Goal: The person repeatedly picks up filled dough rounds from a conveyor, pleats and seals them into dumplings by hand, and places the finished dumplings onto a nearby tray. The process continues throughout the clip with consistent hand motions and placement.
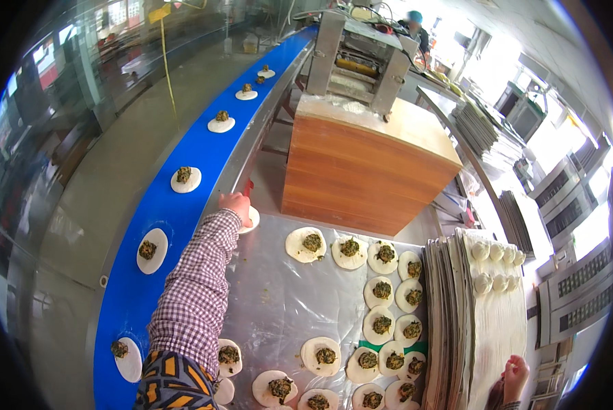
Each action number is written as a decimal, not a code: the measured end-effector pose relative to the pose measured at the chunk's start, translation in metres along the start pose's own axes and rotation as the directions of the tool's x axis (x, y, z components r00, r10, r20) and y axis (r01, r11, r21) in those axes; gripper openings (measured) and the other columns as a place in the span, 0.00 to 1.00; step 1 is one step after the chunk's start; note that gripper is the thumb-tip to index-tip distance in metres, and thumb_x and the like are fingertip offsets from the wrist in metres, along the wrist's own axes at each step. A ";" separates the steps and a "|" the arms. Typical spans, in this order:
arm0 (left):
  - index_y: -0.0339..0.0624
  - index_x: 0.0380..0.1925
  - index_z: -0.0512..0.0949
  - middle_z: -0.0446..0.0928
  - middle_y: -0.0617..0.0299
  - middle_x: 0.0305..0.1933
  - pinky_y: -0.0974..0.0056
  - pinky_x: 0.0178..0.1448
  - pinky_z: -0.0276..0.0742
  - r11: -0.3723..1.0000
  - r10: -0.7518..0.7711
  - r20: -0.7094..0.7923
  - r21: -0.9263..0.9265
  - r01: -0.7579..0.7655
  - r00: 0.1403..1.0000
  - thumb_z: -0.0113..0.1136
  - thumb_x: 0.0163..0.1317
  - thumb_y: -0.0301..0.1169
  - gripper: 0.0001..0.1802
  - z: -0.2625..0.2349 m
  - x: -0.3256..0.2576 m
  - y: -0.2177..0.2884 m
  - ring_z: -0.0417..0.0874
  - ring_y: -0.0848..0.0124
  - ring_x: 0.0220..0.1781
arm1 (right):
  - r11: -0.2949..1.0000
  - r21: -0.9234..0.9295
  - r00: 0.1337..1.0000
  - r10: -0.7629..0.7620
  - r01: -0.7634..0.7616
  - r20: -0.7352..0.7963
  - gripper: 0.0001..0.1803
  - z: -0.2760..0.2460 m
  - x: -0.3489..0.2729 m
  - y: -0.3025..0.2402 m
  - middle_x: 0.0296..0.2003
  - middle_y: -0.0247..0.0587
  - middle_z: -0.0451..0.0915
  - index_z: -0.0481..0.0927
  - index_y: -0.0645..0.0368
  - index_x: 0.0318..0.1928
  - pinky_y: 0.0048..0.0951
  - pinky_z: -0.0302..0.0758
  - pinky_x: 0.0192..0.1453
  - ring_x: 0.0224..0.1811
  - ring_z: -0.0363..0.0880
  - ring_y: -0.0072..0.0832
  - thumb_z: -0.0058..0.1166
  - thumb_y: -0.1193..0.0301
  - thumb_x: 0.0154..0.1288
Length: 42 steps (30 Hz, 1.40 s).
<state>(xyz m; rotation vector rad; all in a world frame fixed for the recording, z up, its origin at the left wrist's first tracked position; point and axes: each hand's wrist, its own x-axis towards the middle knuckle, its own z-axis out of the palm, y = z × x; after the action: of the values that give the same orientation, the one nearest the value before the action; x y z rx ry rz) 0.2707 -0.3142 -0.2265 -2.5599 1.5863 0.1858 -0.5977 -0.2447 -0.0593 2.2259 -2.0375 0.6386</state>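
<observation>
My left hand (pixel 234 205), in a checked sleeve, reaches to the table's far left corner. Its fingers close on a round dough wrapper (pixel 253 220), mostly hidden; any filling on it does not show. Off to the lower right, my right hand (pixel 516 372) is curled closed beside a stack of trays, with nothing visible in it. Several flat dough wrappers topped with dark green chopped filling lie on the plastic-covered table (pixel 272 294), such as a filled wrapper (pixel 305 244) near its far edge. My left forearm partly covers others.
Along the left runs a blue conveyor belt (pixel 200 147) carrying spaced filled wrappers. A wooden cabinet (pixel 368 164) with a metal machine (pixel 357 61) on top stands ahead. To the right is a tray stack (pixel 450 314) bearing white buns (pixel 497 253). A person (pixel 415 31) is far back.
</observation>
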 end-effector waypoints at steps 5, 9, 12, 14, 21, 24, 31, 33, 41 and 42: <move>0.49 0.49 0.81 0.78 0.58 0.58 0.51 0.67 0.65 0.980 -0.162 0.145 -0.090 0.176 0.976 0.79 0.37 0.44 0.35 -0.014 -0.007 0.008 0.77 0.62 0.62 | 0.971 -0.140 0.959 0.218 -0.194 0.183 0.18 -0.016 -0.022 -0.030 0.38 0.47 0.86 0.82 0.55 0.52 0.34 0.81 0.46 0.38 0.86 0.32 0.57 0.63 0.64; 0.48 0.49 0.80 0.80 0.59 0.54 0.53 0.65 0.65 0.988 -0.131 0.059 -0.074 0.135 0.990 0.80 0.36 0.41 0.35 -0.017 -0.020 0.010 0.76 0.66 0.61 | 0.948 -0.292 0.988 -0.098 0.129 0.120 0.13 -0.027 -0.036 -0.049 0.32 0.46 0.85 0.82 0.60 0.48 0.28 0.78 0.41 0.32 0.83 0.30 0.56 0.70 0.64; 0.45 0.42 0.77 0.81 0.56 0.46 0.53 0.57 0.71 0.993 0.122 -0.126 0.009 -0.122 0.985 0.78 0.37 0.38 0.29 -0.008 -0.031 -0.001 0.80 0.63 0.55 | 0.991 -0.128 0.991 -0.011 0.028 0.137 0.10 -0.023 -0.044 -0.048 0.30 0.39 0.83 0.82 0.66 0.44 0.25 0.75 0.37 0.30 0.78 0.24 0.54 0.74 0.66; 0.45 0.39 0.74 0.81 0.54 0.43 0.53 0.51 0.74 0.977 0.181 -0.153 -0.083 -0.195 0.971 0.76 0.39 0.37 0.27 -0.001 -0.037 -0.008 0.81 0.59 0.50 | 0.997 0.022 0.988 0.070 -0.073 0.140 0.09 -0.019 -0.049 -0.046 0.29 0.33 0.79 0.82 0.70 0.41 0.21 0.73 0.36 0.30 0.74 0.21 0.54 0.76 0.67; 0.44 0.40 0.69 0.81 0.50 0.38 0.50 0.43 0.78 0.879 0.200 -0.459 -0.307 -0.366 0.865 0.73 0.46 0.30 0.24 -0.009 -0.065 -0.007 0.82 0.52 0.43 | 1.000 0.004 0.995 0.019 -0.020 0.094 0.07 -0.022 -0.060 -0.063 0.28 0.36 0.79 0.83 0.68 0.40 0.22 0.72 0.35 0.29 0.74 0.21 0.56 0.77 0.64; 0.43 0.50 0.71 0.80 0.51 0.45 0.54 0.47 0.81 0.728 -0.078 -0.411 -0.646 -0.230 0.908 0.74 0.49 0.30 0.29 -0.026 -0.090 0.001 0.84 0.54 0.46 | 0.984 0.173 0.996 0.024 -0.038 0.082 0.08 -0.021 -0.055 -0.097 0.32 0.41 0.80 0.80 0.65 0.42 0.23 0.75 0.31 0.28 0.79 0.23 0.56 0.78 0.62; 0.43 0.55 0.72 0.78 0.60 0.52 0.55 0.55 0.81 -0.732 0.276 0.163 -0.603 0.317 0.947 0.62 0.64 0.31 0.20 -0.029 -0.230 0.055 0.80 0.65 0.54 | 0.810 0.562 0.945 -0.294 0.167 0.141 0.08 0.000 -0.058 -0.263 0.33 0.41 0.81 0.82 0.64 0.39 0.24 0.76 0.35 0.28 0.78 0.26 0.56 0.81 0.59; 0.44 0.53 0.74 0.79 0.59 0.52 0.54 0.58 0.79 -0.757 0.376 0.160 -0.515 0.402 0.913 0.63 0.63 0.31 0.18 -0.026 -0.290 0.076 0.79 0.64 0.56 | 0.742 0.636 0.856 -0.455 0.212 0.246 0.10 0.013 -0.061 -0.315 0.32 0.42 0.79 0.82 0.62 0.42 0.23 0.75 0.34 0.27 0.77 0.27 0.58 0.79 0.58; 0.39 0.55 0.73 0.80 0.59 0.50 0.57 0.57 0.81 -0.713 0.461 0.121 -0.539 0.448 0.879 0.60 0.65 0.33 0.20 -0.026 -0.459 0.116 0.82 0.65 0.54 | 0.380 0.844 0.570 -0.623 -0.377 0.536 0.17 0.075 -0.132 -0.385 0.30 0.29 0.79 0.80 0.65 0.50 0.19 0.76 0.36 0.31 0.76 0.15 0.59 0.65 0.68; 0.41 0.54 0.73 0.79 0.61 0.51 0.61 0.56 0.81 -0.711 0.443 0.131 -0.551 0.437 0.887 0.61 0.64 0.29 0.18 -0.023 -0.469 0.119 0.81 0.69 0.51 | 0.398 0.834 0.551 -0.626 -0.383 0.552 0.16 0.078 -0.145 -0.381 0.30 0.29 0.80 0.81 0.65 0.48 0.19 0.75 0.35 0.31 0.76 0.15 0.59 0.66 0.68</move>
<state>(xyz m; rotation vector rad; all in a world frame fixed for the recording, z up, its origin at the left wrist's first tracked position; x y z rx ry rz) -0.0419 0.0430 -0.1290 0.6645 -0.2021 -1.6083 -0.2158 -0.0846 -0.0905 4.0929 -1.8089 0.9947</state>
